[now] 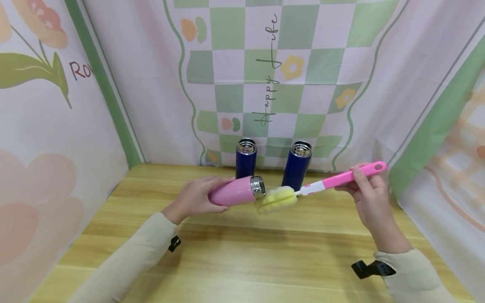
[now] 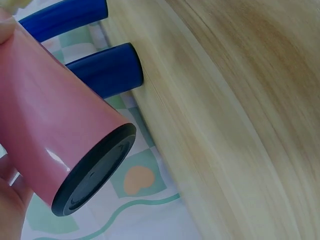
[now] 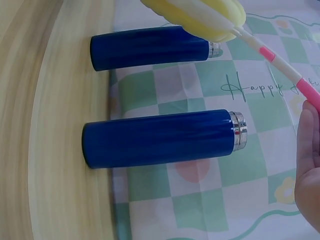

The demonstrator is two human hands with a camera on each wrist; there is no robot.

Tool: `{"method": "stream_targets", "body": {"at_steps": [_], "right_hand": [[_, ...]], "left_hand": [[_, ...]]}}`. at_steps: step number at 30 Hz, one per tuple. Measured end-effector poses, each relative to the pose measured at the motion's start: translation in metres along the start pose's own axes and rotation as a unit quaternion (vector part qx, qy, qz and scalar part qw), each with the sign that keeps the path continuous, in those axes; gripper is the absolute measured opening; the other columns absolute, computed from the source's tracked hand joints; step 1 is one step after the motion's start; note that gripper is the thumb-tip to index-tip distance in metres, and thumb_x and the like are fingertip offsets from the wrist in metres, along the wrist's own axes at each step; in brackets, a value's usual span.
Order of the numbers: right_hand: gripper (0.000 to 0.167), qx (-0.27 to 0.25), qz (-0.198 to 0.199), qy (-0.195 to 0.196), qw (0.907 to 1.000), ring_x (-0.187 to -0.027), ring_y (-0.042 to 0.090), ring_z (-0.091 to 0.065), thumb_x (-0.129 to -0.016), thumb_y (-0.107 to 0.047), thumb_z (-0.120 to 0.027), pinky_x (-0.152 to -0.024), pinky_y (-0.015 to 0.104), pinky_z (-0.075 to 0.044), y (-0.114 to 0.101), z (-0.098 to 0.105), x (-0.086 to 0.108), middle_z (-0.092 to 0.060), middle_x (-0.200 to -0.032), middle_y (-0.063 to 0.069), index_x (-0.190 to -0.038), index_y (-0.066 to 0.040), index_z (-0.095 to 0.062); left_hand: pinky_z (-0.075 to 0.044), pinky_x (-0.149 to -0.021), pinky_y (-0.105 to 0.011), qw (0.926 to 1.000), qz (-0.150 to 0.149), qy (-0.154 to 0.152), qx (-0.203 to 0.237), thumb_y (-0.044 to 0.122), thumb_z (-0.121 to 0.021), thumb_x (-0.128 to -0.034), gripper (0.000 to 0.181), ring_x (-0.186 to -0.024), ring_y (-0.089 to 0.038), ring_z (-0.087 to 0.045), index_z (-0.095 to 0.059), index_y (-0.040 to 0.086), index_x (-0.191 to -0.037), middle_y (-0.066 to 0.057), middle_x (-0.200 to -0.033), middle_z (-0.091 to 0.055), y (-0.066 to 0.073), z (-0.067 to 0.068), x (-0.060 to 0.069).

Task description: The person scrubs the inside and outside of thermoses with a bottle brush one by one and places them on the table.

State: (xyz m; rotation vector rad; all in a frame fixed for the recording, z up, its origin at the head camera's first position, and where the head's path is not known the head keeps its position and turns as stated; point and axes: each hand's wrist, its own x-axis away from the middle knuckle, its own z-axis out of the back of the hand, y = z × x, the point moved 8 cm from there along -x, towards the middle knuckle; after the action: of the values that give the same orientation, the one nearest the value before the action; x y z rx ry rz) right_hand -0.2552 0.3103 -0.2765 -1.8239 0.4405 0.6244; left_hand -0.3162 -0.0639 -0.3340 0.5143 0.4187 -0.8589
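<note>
glossy pink cylindrical bottle clasped by left grip, tilted above desk | pink-handled yellow sponge brush pinched by right grip, seemingly not inserted | two blue cylindrical bottles untouched, near rear edge

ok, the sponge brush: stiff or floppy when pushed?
The brush likely squashes at its yellow head, which looks like sponge. The handle is probably stiff, running straight out from the right hand. Any flex may come at the thin white neck.

Two blue bottles stand upright on the wood-grain table.
</note>
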Motion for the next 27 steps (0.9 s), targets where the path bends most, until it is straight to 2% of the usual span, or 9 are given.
{"method": "stream_targets", "body": {"at_steps": [11, 18, 23, 27], "right_hand": [[0.015, -0.021, -0.007, -0.006, 0.9997, -0.086, 0.024, -0.07, -0.107, -0.001, -0.038, -0.078, 0.03, -0.057, 0.0012, -0.0028, 0.0011, -0.064, -0.096, 0.017, -0.107, 0.008, -0.05], [0.018, -0.078, -0.006, -0.028, 0.9965, -0.088, 0.027, -0.07, -0.108, 0.0, -0.033, -0.08, 0.032, -0.057, -0.0004, -0.0072, -0.0009, -0.064, -0.097, 0.019, -0.11, 0.007, -0.049], [0.018, -0.087, -0.003, -0.026, 0.9959, -0.088, 0.026, -0.07, -0.108, 0.0, -0.033, -0.08, 0.032, -0.057, -0.0017, -0.0086, -0.0009, -0.064, -0.097, 0.019, -0.109, 0.006, -0.05], [0.018, -0.072, -0.007, -0.017, 0.9972, -0.088, 0.024, -0.07, -0.108, -0.004, -0.034, -0.08, 0.031, -0.057, -0.0015, -0.009, -0.0008, -0.064, -0.096, 0.016, -0.107, 0.003, -0.051]], "left_hand": [[-0.053, -0.082, -0.033, 0.9998, 0.008, -0.014, -0.011, 0.054, -0.084, -0.0736, 0.072, -0.1, -0.009, -0.064, -0.061, 0.032, -0.138, 0.005, -0.12, -0.069, -0.0024, -0.0022, 0.0017], [-0.052, -0.078, -0.033, 0.9991, 0.01, -0.031, -0.026, 0.054, -0.084, -0.0724, 0.072, -0.098, -0.01, -0.064, -0.061, 0.032, -0.138, 0.004, -0.119, -0.069, -0.0025, -0.0053, 0.0021], [-0.052, -0.079, -0.034, 0.9991, 0.013, -0.035, -0.023, 0.051, -0.086, -0.0722, 0.073, -0.099, -0.011, -0.064, -0.061, 0.033, -0.138, 0.004, -0.119, -0.069, -0.0014, -0.0062, 0.0021], [-0.052, -0.078, -0.034, 0.9991, 0.011, -0.035, -0.023, 0.05, -0.086, -0.0724, 0.073, -0.099, -0.011, -0.064, -0.061, 0.033, -0.138, 0.004, -0.119, -0.069, -0.0007, -0.0065, 0.0024]]}}
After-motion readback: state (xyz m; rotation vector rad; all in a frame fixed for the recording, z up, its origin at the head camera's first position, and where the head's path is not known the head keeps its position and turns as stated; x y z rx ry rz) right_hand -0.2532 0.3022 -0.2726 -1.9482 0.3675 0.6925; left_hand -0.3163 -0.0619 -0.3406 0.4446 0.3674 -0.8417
